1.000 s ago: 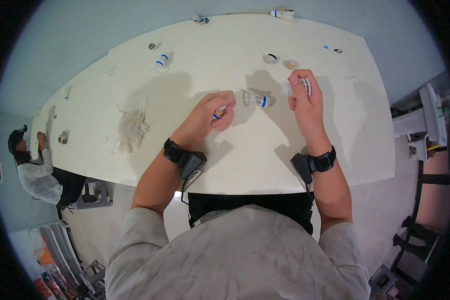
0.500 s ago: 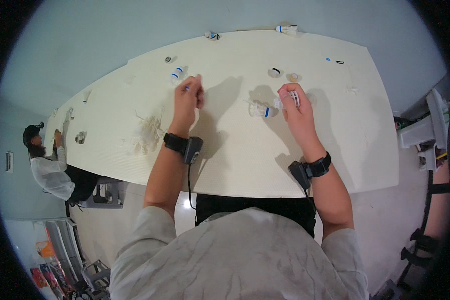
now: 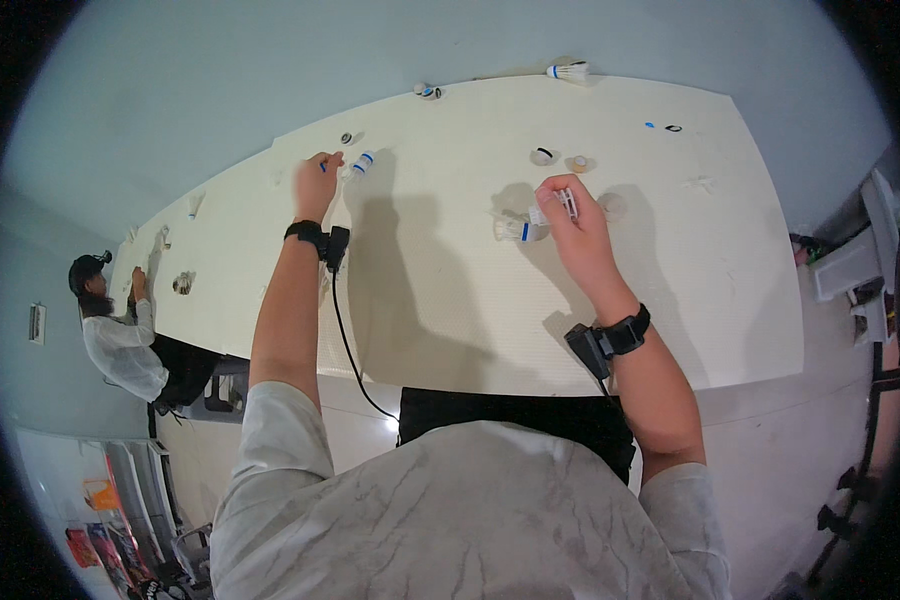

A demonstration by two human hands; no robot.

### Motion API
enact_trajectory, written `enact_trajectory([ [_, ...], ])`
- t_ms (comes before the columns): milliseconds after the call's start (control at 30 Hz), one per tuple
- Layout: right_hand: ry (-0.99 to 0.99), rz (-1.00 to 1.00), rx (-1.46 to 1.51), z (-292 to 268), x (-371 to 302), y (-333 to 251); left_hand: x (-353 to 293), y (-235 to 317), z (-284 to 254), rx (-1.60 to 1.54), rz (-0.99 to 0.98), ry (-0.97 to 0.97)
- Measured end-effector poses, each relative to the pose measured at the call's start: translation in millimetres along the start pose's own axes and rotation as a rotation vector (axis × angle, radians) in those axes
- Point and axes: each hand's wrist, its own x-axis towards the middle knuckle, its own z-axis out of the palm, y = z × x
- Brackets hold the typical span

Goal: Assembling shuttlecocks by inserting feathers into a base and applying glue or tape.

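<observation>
My left hand (image 3: 315, 192) is slightly blurred at the left of the table, its fingers pinched on a small blue piece (image 3: 323, 168). Just right of its fingertips lies a clear, blue-banded shuttlecock part (image 3: 363, 162). In my right hand (image 3: 582, 225) is a white ribbed plastic piece (image 3: 568, 203), partly covered by the fingers. Left of that hand a shuttlecock with a blue band (image 3: 515, 231) lies on its side on the table. Beyond it sit a white cap with a black band (image 3: 542, 156) and a small tan round piece (image 3: 579, 163). My left forearm hides most of the feather pile.
The white table (image 3: 450, 330) bears a shuttlecock (image 3: 568, 72) and several small caps (image 3: 428, 92) at its far edge. A blue bit (image 3: 649, 125) and black ring (image 3: 673, 128) lie far right. Another person (image 3: 120, 340) sits at the left end. A cable (image 3: 345, 340) hangs from my left wrist.
My left hand has moved left with the small blue piece, and its forearm now covers the feather pile. My right hand keeps holding the ribbed piece at about the same spot.
</observation>
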Motion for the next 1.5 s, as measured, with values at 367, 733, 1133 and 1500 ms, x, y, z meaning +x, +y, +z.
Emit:
enact_trajectory([
  [367,-0.033,-0.076,-0.037,4.4,3.5,9.7,-19.3,40.7,-21.6,0.269,-0.256,-0.263],
  [733,-0.168,0.005,-0.199,0.5,-2.1,-3.2,-32.4,129.8,-95.9,0.601,0.327,-0.472],
  [1133,-0.602,0.087,-0.093,7.0,-13.4,-14.1,-93.1,244.9,-92.9,-0.030,0.788,-0.545],
  [1500,-0.530,0.316,0.507,2.3,-17.0,-14.8,-138.5,244.1,-38.4,-1.261,-0.102,-0.545],
])
